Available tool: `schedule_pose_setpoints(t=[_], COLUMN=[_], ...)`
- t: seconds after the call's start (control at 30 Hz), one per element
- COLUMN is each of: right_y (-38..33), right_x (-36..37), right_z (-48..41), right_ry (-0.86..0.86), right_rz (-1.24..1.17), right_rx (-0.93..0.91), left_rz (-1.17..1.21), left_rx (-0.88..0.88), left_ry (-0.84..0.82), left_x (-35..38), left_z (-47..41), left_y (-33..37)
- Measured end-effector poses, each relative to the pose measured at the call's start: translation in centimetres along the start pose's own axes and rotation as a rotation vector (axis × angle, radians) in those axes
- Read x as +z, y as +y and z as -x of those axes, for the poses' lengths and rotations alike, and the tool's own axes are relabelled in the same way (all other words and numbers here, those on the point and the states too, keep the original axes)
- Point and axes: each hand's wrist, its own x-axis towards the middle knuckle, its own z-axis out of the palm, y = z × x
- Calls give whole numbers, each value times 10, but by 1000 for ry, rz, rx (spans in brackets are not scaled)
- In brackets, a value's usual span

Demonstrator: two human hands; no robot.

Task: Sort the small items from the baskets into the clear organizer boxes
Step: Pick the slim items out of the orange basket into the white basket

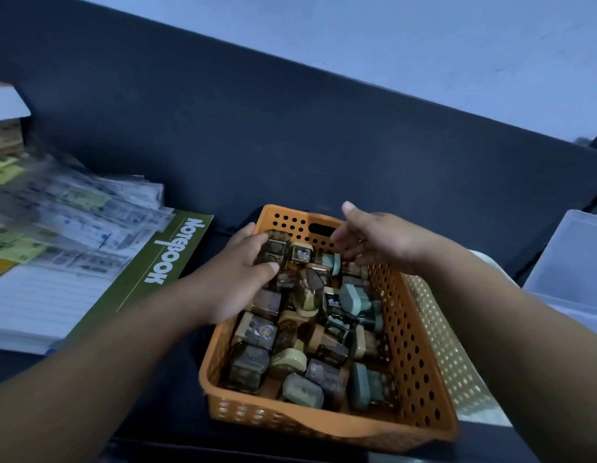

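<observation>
An orange perforated basket [420, 359] sits in front of me, filled with several small boxy items [310, 332] in brown, cream and pale green. My left hand [237, 279] reaches into the basket's far left corner, its fingers closed around a small dark brown item [275, 245]. My right hand [373, 238] hovers over the far right part of the basket, fingers apart and holding nothing. A clear organizer box [571, 262] stands at the right edge of the view.
A cream perforated basket [450, 355] lies under or beside the orange one on the right. A green notebook [163, 262] and a pile of sticker sheets [73, 215] lie to the left. A dark panel rises behind the desk.
</observation>
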Motion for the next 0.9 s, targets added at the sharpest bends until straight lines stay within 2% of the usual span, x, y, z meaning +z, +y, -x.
schedule_pose_setpoints(t=[0.2,0.37,0.47,0.53,0.6,0.7,0.9], right_y=[4,12,4,-2,-6,-15,-29], right_x=[11,12,13,19,29,46,66], right_z=[-14,-23,-18,-16,-20,-30,-45], right_ry=[25,-37,-83,-52,-23,-102,-183], right_rz=[173,281,170,178,258,340,699], right_rx=[51,107,13,-60,-133,-184,-160], left_rz=[-6,-4,7,27,40,47,64], left_rx=[-6,-5,-10,-15,-20,-18,-17], left_ry=[14,19,20,25,30,37,37], left_x=[0,0,0,0,0,1,2], left_z=[0,1,0,0,-1,-1,-1], left_y=[0,0,-1,-1,-1,-1,0])
